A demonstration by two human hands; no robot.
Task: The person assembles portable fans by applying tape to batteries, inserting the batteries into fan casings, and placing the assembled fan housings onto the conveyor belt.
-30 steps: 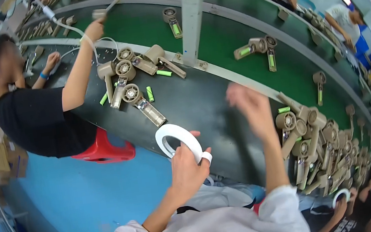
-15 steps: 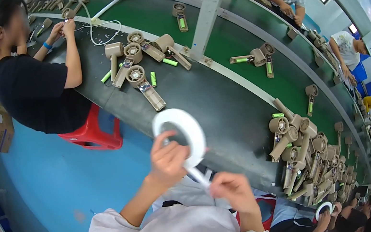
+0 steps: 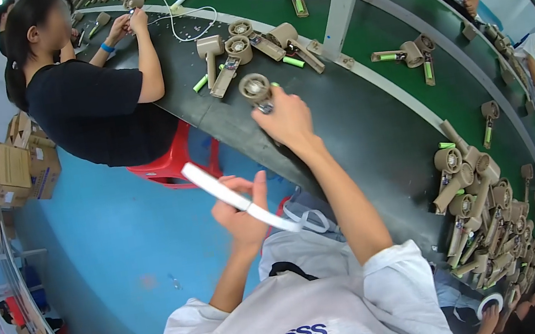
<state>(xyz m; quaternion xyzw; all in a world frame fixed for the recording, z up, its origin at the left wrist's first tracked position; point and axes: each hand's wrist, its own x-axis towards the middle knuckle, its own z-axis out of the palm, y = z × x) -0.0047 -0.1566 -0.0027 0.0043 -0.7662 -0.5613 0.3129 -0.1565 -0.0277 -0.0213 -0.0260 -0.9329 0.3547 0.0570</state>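
My left hand [image 3: 240, 222] is closed around a roll of white tape [image 3: 216, 187], seen nearly edge-on in front of the table edge. From the roll, a loose end of tape [image 3: 282, 223] hangs toward my body. Stretched out over the dark table, my right hand [image 3: 289, 120] grips a beige handheld fan [image 3: 255, 87] by its handle. The fan's round head points away from me, and most of the handle is hidden under my fingers. Just beyond it lie several opened fans [image 3: 238, 49] with green battery cells [image 3: 293, 62] beside them.
A large pile of beige fans [image 3: 476, 204] covers the table's right part. A metal post [image 3: 345, 4] rises from the table's far strip [image 3: 402, 90]. At the left a co-worker in black [image 3: 89, 104] sits on a red stool [image 3: 175, 160]. A white cable [image 3: 194, 36] lies at the back.
My right hand has left the tape's loose end and reached forward onto a fan, now gripping it. The tape roll in my left hand has turned edge-on. The whole view has shifted.
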